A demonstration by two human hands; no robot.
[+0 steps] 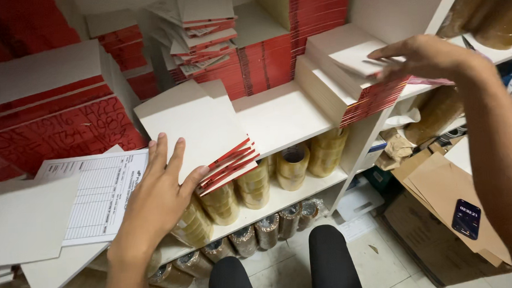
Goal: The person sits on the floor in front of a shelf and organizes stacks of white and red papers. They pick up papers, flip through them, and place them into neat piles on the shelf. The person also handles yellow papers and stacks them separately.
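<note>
Head view: I look down on a white shelf [289, 116] stacked with red-edged booklets. On its left part, my left hand [156, 196] lies flat, fingers spread, on a fanned booklet stack [209, 135], gripping nothing. At the shelf's right end, my right hand [423, 56] rests open-fingered on another booklet pile [346, 78]. Tape rolls [292, 165] sit under the shelf; a phone [466, 218] lies lower right.

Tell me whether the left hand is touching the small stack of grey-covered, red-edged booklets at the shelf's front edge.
Touching. The head view shows the left hand with thumb and fingers pressed against the small stack of grey-covered, red-edged booklets, no gap visible.
</note>
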